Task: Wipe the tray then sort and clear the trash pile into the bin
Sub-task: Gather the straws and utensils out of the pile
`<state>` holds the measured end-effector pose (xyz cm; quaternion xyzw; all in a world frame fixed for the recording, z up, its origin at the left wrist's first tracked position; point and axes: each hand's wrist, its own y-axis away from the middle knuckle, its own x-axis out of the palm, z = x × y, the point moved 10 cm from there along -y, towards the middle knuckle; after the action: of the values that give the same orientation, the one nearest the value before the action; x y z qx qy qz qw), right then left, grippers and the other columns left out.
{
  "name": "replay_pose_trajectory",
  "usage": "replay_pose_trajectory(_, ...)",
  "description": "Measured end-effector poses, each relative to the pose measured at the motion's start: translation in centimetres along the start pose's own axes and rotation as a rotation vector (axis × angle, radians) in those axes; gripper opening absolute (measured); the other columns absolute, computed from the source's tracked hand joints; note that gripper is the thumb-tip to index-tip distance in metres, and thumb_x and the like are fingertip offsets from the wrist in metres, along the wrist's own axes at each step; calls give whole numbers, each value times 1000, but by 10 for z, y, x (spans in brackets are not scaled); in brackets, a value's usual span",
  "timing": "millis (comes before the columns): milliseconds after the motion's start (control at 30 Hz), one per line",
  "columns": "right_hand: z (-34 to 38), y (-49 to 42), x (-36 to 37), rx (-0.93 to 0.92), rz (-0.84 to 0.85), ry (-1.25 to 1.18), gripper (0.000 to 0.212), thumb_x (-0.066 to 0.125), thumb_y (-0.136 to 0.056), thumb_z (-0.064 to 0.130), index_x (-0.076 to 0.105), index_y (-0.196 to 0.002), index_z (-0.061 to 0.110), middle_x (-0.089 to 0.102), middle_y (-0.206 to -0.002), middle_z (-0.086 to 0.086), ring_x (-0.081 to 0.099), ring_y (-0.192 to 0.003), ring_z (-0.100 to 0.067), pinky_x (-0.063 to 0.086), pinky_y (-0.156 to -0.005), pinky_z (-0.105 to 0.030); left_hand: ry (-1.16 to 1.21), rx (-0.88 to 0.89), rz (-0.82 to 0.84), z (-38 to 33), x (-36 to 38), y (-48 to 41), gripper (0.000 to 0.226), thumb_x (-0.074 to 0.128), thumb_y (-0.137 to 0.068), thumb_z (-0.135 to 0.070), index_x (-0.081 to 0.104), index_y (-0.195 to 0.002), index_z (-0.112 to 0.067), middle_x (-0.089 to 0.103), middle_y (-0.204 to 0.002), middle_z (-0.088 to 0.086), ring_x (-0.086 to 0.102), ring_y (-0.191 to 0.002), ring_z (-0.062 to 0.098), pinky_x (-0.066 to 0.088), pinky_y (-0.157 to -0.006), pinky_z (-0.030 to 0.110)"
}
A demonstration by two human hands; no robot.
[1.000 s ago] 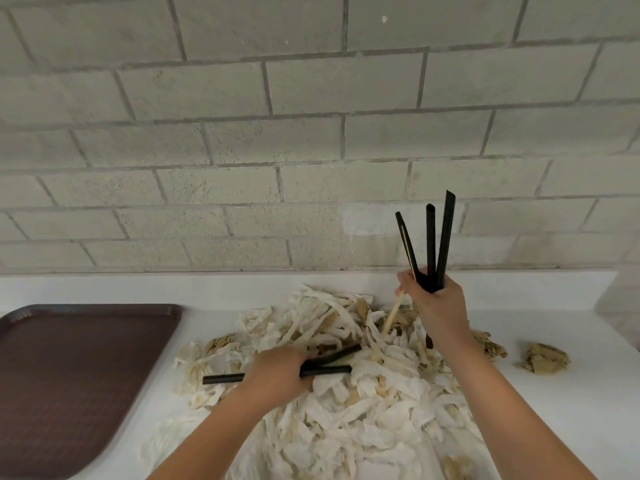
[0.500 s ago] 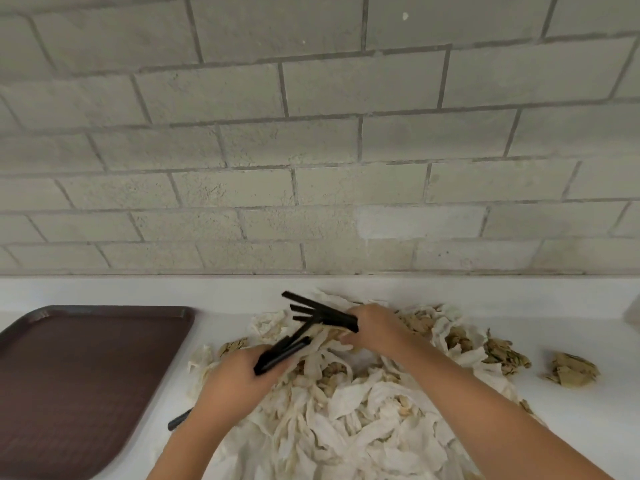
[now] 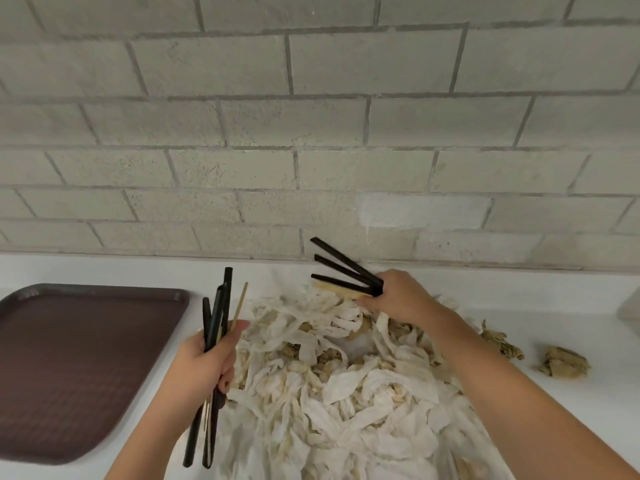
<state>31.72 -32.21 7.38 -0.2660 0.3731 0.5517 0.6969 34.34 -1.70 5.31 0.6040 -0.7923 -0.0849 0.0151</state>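
**Hands part, each with its own bundle of sticks**

Half a second ago the two hands met over the heap with their sticks crossing; now they have drawn apart. The left hand (image 3: 204,362) has risen off the pile and turned thumb-up beside the pile's left edge. Its fingers are curled round a bundle of black sticks (image 3: 221,306) that stands nearly upright, with a thin wooden stick (image 3: 241,303) among them; the thumb points up and right along the bundle.

The right hand (image 3: 398,299) reaches over the far side of the heap, back of the hand upward. Its fingers are closed on the ends of a fan of black sticks (image 3: 343,270) and a pale stick (image 3: 332,287), all pointing left toward the wall (image 3: 311,133).

The trash pile (image 3: 346,375), crumpled white paper with brown bits, lies on the white counter (image 3: 588,403) between the forearms. The brown tray (image 3: 69,358) sits flat to its left, just beside it. Brown scraps (image 3: 562,362) lie to the right.
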Motion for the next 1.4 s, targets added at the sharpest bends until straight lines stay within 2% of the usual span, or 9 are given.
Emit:
replay_pose_trajectory(167, -15, 33, -57, 123, -174, -435, 16, 76, -79, 27, 65, -86, 18, 56, -57, 7, 51, -41, 2, 35, -41, -12, 253, -81, 67, -6, 26, 5, 17, 50, -96, -15, 61, -106, -7, 30, -51, -1, 30, -37, 13, 31, -37, 22)
replay_pose_trajectory(233, -24, 45, -69, 160, -251, -643, 19, 77, -78, 24, 68, -88, 10, 47, -45, 9, 41, -33, -3, 31, -39, -14, 307, -83, 79, -13, 30, 7, 17, 48, -96, -14, 60, -106, -7, 31, -52, -2, 30, -37, 11, 31, -35, 21)
replay_pose_trajectory(333, -34, 57, -79, 174, -324, -857, 26, 77, -78, 25, 69, -92, 5, 36, -43, 4, 30, -37, -10, 24, -39, -20, 358, -73, 86, -22, 30, 9, 16, 46, -97, -13, 60, -102, -8, 30, -50, -3, 29, -36, 10, 30, -35, 18)
replay_pose_trajectory(667, -35, 78, -78, 173, -422, -1005, 13, 75, -79, 28, 70, -70, 22, 35, -45, 4, 27, -41, -11, 20, -42, -24, 408, -74, 69, -18, 0, 21, 14, 48, -96, -19, 59, -102, -12, 28, -50, -5, 29, -37, 9, 29, -37, 21)
replay_pose_trajectory(900, -25, 107, -18, 286, -225, -1052, 30, 75, -78, 33, 69, -88, 6, 33, -48, 2, 26, -41, -12, 21, -42, -24, 438, -100, 64, -3, -8, 45, 24, 44, -95, -31, 57, -99, -11, 26, -49, -7, 26, -35, 6, 30, -34, 18)
replay_pose_trajectory(1000, -7, 127, 8, 256, -117, -1135, 36, 75, -71, 36, 67, -84, 4, 28, -49, -1, 23, -40, -12, 22, -39, -22, 501, -144, 90, 6, -4, 62, 24, 41, -97, -30, 57, -97, -11, 26, -47, -8, 26, -34, 5, 30, -32, 18)
replay_pose_trajectory(1100, 12, 156, 23, 216, -39, -1208, 31, 72, -71, 33, 63, -76, 5, 28, -47, -2, 23, -38, -11, 22, -39, -21, 589, -202, 160, 15, 10, 82, 21, 42, -95, -28, 55, -96, -11, 27, -45, -9, 26, -32, 5, 29, -31, 17)
replay_pose_trajectory(1233, 27, 214, 36, 195, 26, -1296, 23, 67, -79, 27, 58, -71, 7, 28, -56, -5, 24, -37, -9, 21, -39, -20, 529, -275, 352, 25, 58, 120, 21, 49, -89, -30, 57, -94, -11, 26, -46, -7, 25, -32, 6, 28, -32, 18)
replay_pose_trajectory(1400, -13, 327, 38, 283, -96, -1295, 22, 69, -82, 29, 65, -63, 18, 18, -72, -20, 25, -39, -8, 20, -44, -21, 347, -369, 706, 44, 155, 199, 23, 52, -85, -32, 60, -92, -11, 25, -48, -5, 25, -32, 8, 29, -33, 20)
